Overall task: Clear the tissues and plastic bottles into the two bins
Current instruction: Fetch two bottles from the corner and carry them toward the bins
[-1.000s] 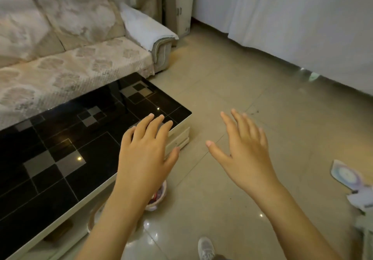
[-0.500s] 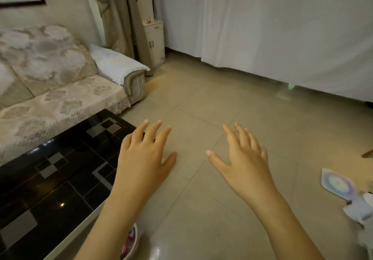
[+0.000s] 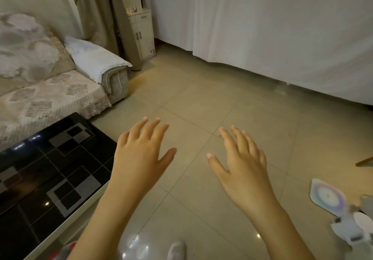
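Bin (image 3: 65, 250) peeks bottom-left, well behind the spread left hand (image 3: 139, 158) and right hand (image 3: 242, 171).

Both bare forearms reached forward from the lower edge of the view, backs of the hands turned up. The left hand (image 3: 139, 158) was spread flat with its fingers (image 3: 150, 126) slightly fanned and the thumb angled out to the right, holding nothing. The right hand (image 3: 244, 167) mirrored it, fingers extended and close together, thumb stuck out to the left, equally empty. The two hands were level with each other, near but apart, thumbs pointing inward.
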`<state>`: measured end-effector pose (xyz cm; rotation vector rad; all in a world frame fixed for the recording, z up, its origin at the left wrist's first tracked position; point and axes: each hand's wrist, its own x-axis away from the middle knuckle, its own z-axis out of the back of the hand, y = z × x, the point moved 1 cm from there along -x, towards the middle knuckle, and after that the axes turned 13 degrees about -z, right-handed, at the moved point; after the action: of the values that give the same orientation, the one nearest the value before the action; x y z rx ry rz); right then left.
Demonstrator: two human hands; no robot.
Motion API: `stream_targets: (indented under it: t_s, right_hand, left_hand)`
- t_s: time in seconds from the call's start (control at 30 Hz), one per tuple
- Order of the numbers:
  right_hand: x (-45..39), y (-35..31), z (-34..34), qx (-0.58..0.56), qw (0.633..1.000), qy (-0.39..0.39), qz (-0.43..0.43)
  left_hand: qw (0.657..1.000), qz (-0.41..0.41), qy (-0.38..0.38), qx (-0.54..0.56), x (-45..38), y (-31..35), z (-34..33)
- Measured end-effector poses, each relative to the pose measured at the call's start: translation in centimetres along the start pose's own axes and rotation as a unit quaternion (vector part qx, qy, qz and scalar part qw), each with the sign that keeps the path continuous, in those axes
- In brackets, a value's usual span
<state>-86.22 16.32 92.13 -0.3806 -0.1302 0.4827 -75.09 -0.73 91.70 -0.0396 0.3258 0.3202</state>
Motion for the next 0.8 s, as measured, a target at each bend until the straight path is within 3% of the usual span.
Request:
stream_targets:
  t_s: [0.33,0.53,0.8]
  right_hand:
    - [-18.1,-0.7,-0.6,0.034,0.999,-0.013,0.001]
    - [-27.6,-0.5,1.0,0.013,1.000,0.005,-0.003]
    - [-44.0,0.4,1.0,-0.006,1.000,-0.001,0.021]
  left_hand:
    - [0.999,0.016,-0.017,0.033,-16.2,-4.1,-7.2]
    - [0.999,-0.015,-0.020,0.031,-26.7,-5.5,-9.3]
    - [1.000,0.005,-0.014,0.017,-40.0,-7.6,-14.4]
